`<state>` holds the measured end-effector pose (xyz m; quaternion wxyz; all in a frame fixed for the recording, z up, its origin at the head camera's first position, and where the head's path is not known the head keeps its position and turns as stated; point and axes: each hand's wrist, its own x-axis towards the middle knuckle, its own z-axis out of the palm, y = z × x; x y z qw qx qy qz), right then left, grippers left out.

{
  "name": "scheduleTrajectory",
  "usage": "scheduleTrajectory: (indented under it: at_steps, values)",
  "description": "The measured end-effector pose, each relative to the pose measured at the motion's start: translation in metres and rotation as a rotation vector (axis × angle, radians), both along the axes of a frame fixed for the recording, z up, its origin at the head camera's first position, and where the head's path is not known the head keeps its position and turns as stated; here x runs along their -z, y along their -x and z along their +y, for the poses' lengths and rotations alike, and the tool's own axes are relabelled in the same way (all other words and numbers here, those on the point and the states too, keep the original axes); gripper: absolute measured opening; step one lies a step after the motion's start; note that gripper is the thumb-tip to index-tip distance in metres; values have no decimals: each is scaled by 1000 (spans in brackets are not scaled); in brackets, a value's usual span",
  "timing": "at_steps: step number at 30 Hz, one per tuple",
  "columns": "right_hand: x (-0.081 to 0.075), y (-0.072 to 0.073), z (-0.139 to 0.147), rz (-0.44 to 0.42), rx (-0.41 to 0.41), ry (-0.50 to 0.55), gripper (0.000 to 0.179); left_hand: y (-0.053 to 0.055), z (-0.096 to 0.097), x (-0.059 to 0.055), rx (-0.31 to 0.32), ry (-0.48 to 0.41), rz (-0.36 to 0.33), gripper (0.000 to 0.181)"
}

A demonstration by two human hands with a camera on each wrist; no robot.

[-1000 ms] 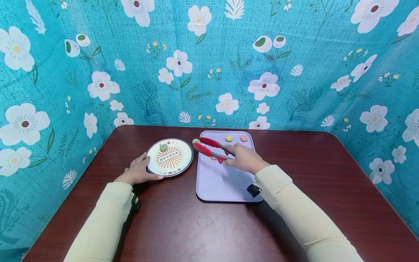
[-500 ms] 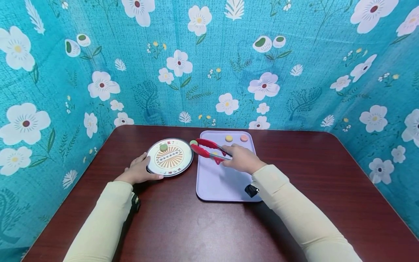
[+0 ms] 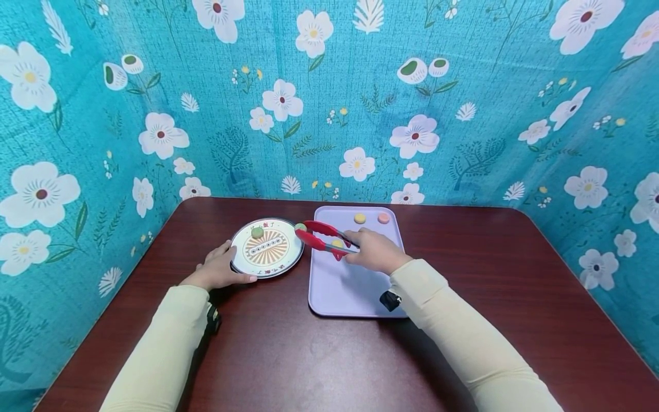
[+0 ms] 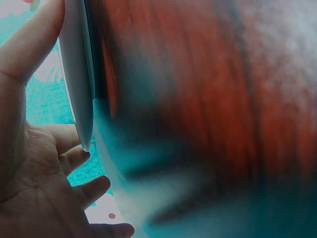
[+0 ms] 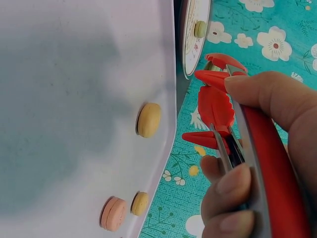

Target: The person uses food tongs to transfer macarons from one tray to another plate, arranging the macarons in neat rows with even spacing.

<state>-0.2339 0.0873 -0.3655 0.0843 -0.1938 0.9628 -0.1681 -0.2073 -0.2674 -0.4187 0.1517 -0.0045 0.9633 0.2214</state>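
Note:
My left hand [image 3: 218, 268] rests spread against the left rim of a round white plate [image 3: 292, 252], thumb along its front edge. In the left wrist view the plate [image 4: 77, 74] appears edge-on beside the thumb and fingertips. A green macaron [image 3: 257, 232] sits on the plate. With my right hand [image 3: 376, 250] I grip red-and-metal tongs [image 3: 316, 242]. Their red tips hold a second green macaron [image 3: 300, 227], which overlaps the plate's right rim in the head view. The tongs' tips partly hide this macaron in the right wrist view.
A lilac tray [image 3: 334, 294] lies right of the plate. On it are a yellow macaron [image 3: 360, 218] and a pink macaron [image 3: 383, 218] at the back, plus another yellow macaron [image 5: 149, 120] nearer the tongs. A floral cloth [image 3: 329, 114] hangs behind the dark wooden table [image 3: 288, 355].
My right hand has moved slightly left with the tongs, bringing the held green macaron from over the tray's left edge to the plate's right rim. My left hand and the plate stay put.

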Motion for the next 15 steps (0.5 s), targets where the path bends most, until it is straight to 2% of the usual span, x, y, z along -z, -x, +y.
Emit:
scheduleTrajectory:
  at_steps: [15]
  values:
    - [0, 1, -11, -7, -32, -9, 61, 0, 0, 1, -15, -15, -11, 119]
